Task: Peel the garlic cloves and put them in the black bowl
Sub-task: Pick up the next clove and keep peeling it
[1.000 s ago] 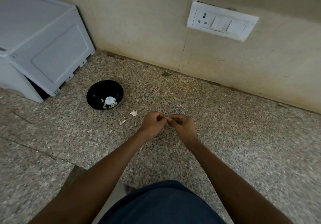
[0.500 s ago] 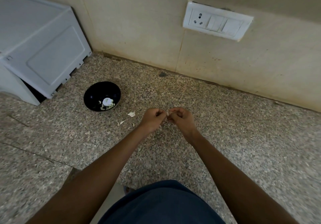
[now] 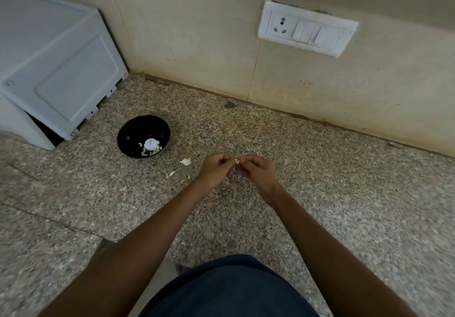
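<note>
My left hand (image 3: 216, 169) and my right hand (image 3: 257, 170) meet above the speckled counter, fingertips together. Between them they pinch a small white garlic clove (image 3: 237, 161), mostly hidden by the fingers. The black bowl (image 3: 128, 136) stands to the left of my hands, holding a white garlic piece (image 3: 151, 143) and several pale cloves. A loose scrap of garlic skin (image 3: 185, 161) lies on the counter between the bowl and my left hand, with smaller bits of peel (image 3: 172, 173) just below it.
A white plastic box (image 3: 56, 75) stands at the far left, close behind the bowl. The tiled wall runs along the back with a white switch plate (image 3: 306, 32). A dark stain (image 3: 230, 105) marks the counter near the wall.
My hands have stayed together on the clove, the fingers shifting slightly. The view has drifted a little; the bowl and peel lie where they were.
</note>
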